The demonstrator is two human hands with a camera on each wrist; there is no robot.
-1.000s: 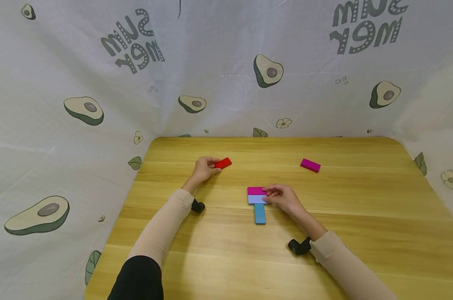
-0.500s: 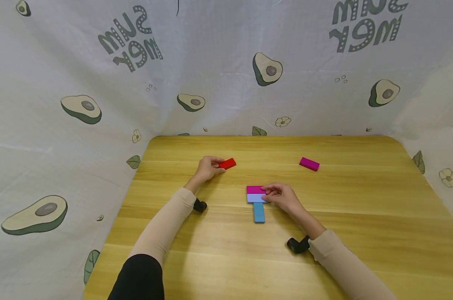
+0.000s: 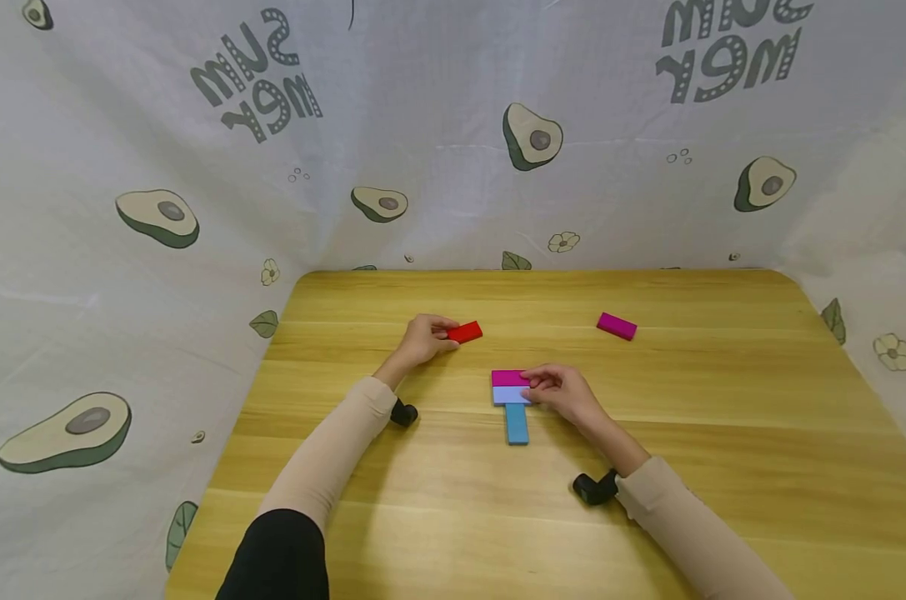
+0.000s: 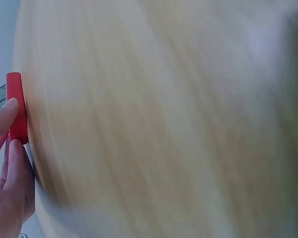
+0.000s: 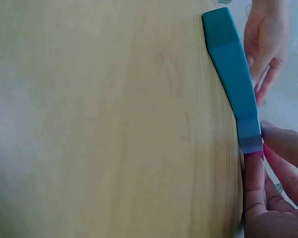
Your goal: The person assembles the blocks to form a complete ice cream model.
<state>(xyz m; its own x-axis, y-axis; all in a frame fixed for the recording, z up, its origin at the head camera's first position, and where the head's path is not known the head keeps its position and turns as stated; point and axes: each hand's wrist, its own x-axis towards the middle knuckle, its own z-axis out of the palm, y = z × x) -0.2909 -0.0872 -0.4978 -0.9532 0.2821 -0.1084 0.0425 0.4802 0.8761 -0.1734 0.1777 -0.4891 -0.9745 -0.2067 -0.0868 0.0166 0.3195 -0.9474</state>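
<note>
In the head view my left hand [image 3: 427, 337] pinches a red block [image 3: 465, 332] between thumb and fingers, at the left part of the wooden table. The left wrist view shows the red block [image 4: 17, 109] at the fingertips, close to the tabletop. Mid-table, a magenta block [image 3: 507, 378] lies against a lavender block [image 3: 507, 396], with a blue block [image 3: 517, 425] joining below in a T shape. My right hand [image 3: 568, 396] has curled fingers at the right end of the magenta and lavender blocks, partly covering them. A blue block [image 5: 233, 74] stands nearer in the right wrist view.
Another magenta block [image 3: 617, 326] lies farther back on the right of the wooden table [image 3: 723, 400]. A white cloth [image 3: 437, 100] printed with avocados hangs behind the table and at its sides. Black wrist cameras [image 3: 593, 489] sit under both cuffs.
My left hand has carried the red block a little to the right, closer to the joined blocks. The right hand keeps its place at them. The head view has shifted slightly.
</note>
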